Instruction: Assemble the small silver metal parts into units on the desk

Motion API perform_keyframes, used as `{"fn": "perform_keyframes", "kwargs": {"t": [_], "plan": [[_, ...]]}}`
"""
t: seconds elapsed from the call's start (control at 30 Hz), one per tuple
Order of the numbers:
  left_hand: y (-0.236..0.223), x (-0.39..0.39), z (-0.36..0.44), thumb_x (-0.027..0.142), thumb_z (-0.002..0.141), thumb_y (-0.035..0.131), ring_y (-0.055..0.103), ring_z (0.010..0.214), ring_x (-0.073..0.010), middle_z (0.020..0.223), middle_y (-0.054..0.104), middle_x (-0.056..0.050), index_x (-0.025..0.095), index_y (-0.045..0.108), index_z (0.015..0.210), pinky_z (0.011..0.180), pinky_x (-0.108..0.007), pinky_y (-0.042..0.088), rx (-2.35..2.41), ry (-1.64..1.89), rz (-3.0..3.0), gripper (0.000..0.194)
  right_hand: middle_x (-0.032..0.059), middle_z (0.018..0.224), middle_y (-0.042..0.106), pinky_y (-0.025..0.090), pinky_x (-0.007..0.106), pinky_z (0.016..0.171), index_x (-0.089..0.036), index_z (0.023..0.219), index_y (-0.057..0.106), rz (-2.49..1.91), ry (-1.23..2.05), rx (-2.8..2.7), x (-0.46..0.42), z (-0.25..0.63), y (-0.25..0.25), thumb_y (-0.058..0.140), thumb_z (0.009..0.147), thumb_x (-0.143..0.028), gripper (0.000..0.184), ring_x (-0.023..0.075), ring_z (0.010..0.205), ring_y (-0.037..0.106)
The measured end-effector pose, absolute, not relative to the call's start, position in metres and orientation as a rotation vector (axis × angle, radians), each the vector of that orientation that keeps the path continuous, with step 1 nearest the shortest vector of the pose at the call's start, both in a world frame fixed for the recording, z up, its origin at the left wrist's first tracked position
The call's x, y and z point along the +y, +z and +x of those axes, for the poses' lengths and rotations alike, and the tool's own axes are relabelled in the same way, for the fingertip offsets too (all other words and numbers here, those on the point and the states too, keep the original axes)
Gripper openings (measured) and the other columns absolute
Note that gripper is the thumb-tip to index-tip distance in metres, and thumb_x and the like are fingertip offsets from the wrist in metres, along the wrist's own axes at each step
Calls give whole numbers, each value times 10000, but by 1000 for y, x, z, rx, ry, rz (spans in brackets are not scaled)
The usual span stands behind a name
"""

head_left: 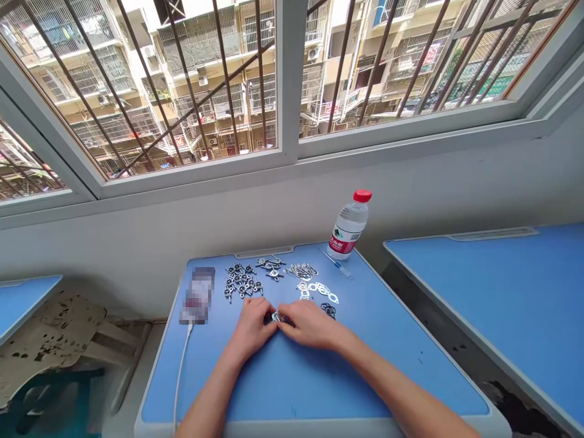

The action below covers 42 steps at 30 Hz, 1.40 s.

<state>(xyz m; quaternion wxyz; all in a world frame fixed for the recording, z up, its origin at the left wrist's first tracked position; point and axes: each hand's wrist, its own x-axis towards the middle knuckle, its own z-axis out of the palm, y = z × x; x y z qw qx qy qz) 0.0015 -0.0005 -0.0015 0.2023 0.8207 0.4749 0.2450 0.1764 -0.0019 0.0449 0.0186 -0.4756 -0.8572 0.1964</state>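
Observation:
My left hand (253, 323) and my right hand (310, 322) meet at the middle of the blue desk (292, 389). Both have fingers closed around a small silvery metal part (275, 316), mostly hidden by the fingertips. Beyond my left hand lies a cluster of small dark metal fittings (241, 281) with round centres and thin stems. Similar fittings (272, 274) form a smaller group to their right. Silver loop-shaped pieces (302, 271) and flat pale plates with holes (325, 288) lie past my right hand. Black rings (328, 310) rest just beside it.
A water bottle (349, 228) with a red cap stands at the back right, near a slim clear-handled tool (340, 267). On the left lies a blurred phone (197, 295) with a white cable (183, 359). Another blue desk (511, 286) is at the right, below a barred window.

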Motion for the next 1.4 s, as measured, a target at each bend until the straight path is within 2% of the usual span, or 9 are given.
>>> {"fn": "perform_keyframes", "kwargs": {"t": [0.23, 0.43, 0.63, 0.87, 1.03, 1.1, 1.27, 1.33, 1.4], "plan": [[2, 1, 3, 149, 788, 565, 536, 747, -171, 740, 582, 7, 195, 500, 704, 764, -318, 350, 1300, 669, 2296, 116, 83, 854, 725, 226, 288, 575, -183, 972, 633, -1456, 493, -2783, -4, 178, 49, 381, 939, -175, 254, 226, 760, 651], [5, 3, 2, 131, 787, 576, 539, 765, -170, 746, 579, 14, 196, 501, 709, 795, -325, 349, 1273, 644, 2298, 125, 43, 842, 716, 192, 280, 554, -220, 939, 641, -1425, 454, -2782, 4, 185, 41, 412, 904, -121, 252, 190, 715, 621], [5, 1, 1, 131, 798, 588, 551, 779, -170, 765, 590, 17, 202, 540, 766, 829, -338, 349, 1258, 664, 2277, 91, 52, 840, 718, 226, 266, 578, -210, 866, 666, -1469, 505, -2704, 6, 186, 44, 460, 913, -189, 212, 181, 754, 621], [-5, -2, 3, 108, 804, 549, 548, 780, -178, 766, 596, 2, 206, 559, 775, 895, -369, 360, 1307, 721, 2338, 102, 103, 813, 727, 268, 281, 596, -166, 802, 694, -1640, 490, -2617, -8, 169, 50, 475, 848, -153, 224, 213, 753, 636], [-4, -1, 3, 138, 826, 555, 563, 820, -181, 825, 614, -7, 210, 609, 827, 863, -365, 376, 1318, 682, 2338, 90, 52, 704, 680, 260, 261, 554, -177, 726, 677, -1551, 736, -2546, 3, 179, 44, 460, 913, -299, 311, 166, 656, 565], [-2, -2, 3, 114, 808, 548, 571, 883, -190, 876, 626, -15, 221, 635, 885, 892, -374, 373, 1293, 680, 2338, 158, 43, 723, 676, 273, 253, 567, -175, 762, 676, -1558, 738, -2469, 9, 187, 43, 446, 919, -304, 306, 160, 670, 558], [6, -6, 5, 15, 699, 458, 571, 946, -201, 912, 637, -23, 221, 612, 1032, 926, -381, 370, 1296, 720, 2312, 421, 66, 897, 710, 301, 260, 634, -199, 1023, 669, -1588, 635, -2492, 12, 196, 41, 543, 842, -263, 230, 210, 836, 612], [9, -9, 7, 46, 710, 471, 567, 939, -207, 910, 632, -24, 214, 584, 1043, 925, -382, 375, 1322, 748, 2299, 389, 84, 894, 715, 297, 268, 628, -191, 1007, 675, -1600, 605, -2531, 9, 193, 40, 548, 832, -249, 224, 229, 841, 627], [12, -12, 9, 147, 769, 533, 556, 931, -222, 928, 626, -34, 204, 564, 986, 904, -390, 382, 1369, 757, 2306, 227, 96, 869, 720, 291, 272, 611, -177, 930, 687, -1602, 604, -2541, 7, 188, 38, 522, 827, -199, 195, 233, 817, 639]]}}
